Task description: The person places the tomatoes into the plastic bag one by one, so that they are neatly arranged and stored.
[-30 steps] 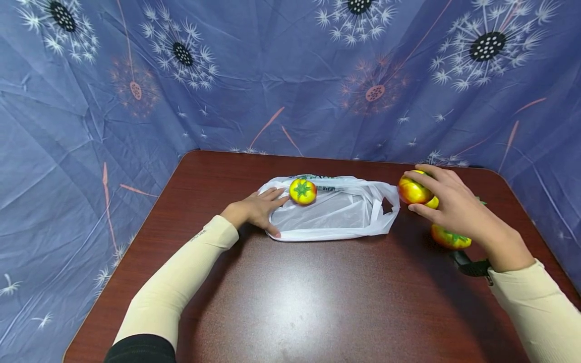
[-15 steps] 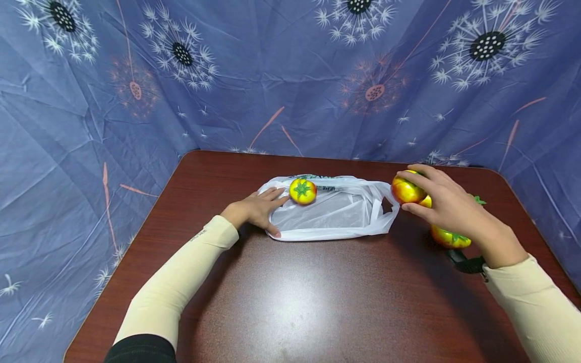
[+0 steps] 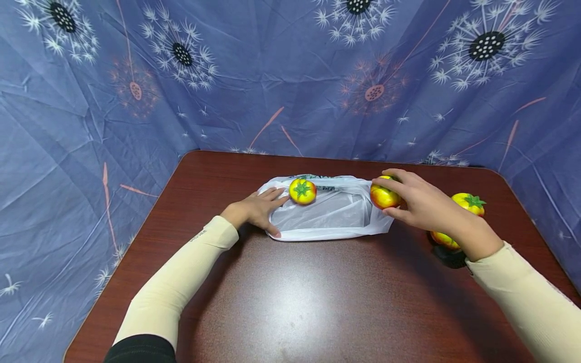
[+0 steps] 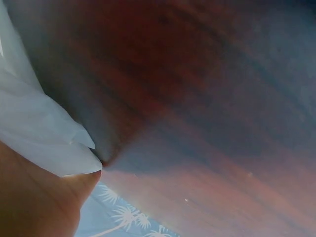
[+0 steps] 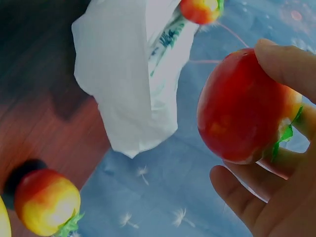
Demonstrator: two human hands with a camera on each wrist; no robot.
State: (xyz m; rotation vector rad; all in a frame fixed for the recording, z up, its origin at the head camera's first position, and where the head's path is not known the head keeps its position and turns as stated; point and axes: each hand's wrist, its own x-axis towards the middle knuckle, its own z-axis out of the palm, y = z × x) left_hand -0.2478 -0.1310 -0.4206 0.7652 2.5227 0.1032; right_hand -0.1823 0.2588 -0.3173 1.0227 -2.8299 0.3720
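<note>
A white plastic bag (image 3: 327,217) with green print lies flat on the table. One red-and-yellow tomato (image 3: 302,191) with a green star-shaped calyx sits on its left part. My left hand (image 3: 259,209) rests with spread fingers on the bag's left end, fingertips near that tomato. In the left wrist view, the bag's edge (image 4: 49,133) overlaps part of the hand. My right hand (image 3: 419,201) grips a second tomato (image 3: 385,194) over the bag's right end, hiding the handle there. The right wrist view shows its red underside, thumb and fingers around it.
Two more tomatoes lie at the table's right: one farther back (image 3: 467,202) and another nearer one (image 3: 444,240) partly hidden by my right wrist. A patterned blue cloth (image 3: 290,75) hangs behind the brown table (image 3: 290,297).
My right hand has moved left with its tomato, from beside the bag to over its right end, uncovering the back right tomato. The left hand and bag have stayed put.
</note>
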